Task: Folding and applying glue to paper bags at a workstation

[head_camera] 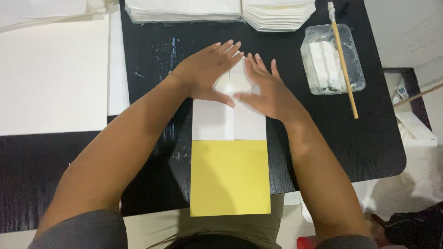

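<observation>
While both hands, left hand [207, 74] and right hand [267, 90], press flat and spread on the folded white paper [228, 117], flaps already meet; yellow card [230, 177] at 6 o'clock lies untouched, glue tub [332, 60] at 2 o'clock.

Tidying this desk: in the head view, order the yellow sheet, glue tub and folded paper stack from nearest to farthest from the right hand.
1. Yellow sheet, just below the right hand.
2. Glue tub, to its right.
3. Folded paper stack, at the table's top edge; close to the tub's distance.

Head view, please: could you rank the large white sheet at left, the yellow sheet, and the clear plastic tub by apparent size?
1. Large white sheet, clearly biggest.
2. Yellow sheet; it lies nearer the camera, which may flatter it.
3. Clear plastic tub, smallest.
</observation>
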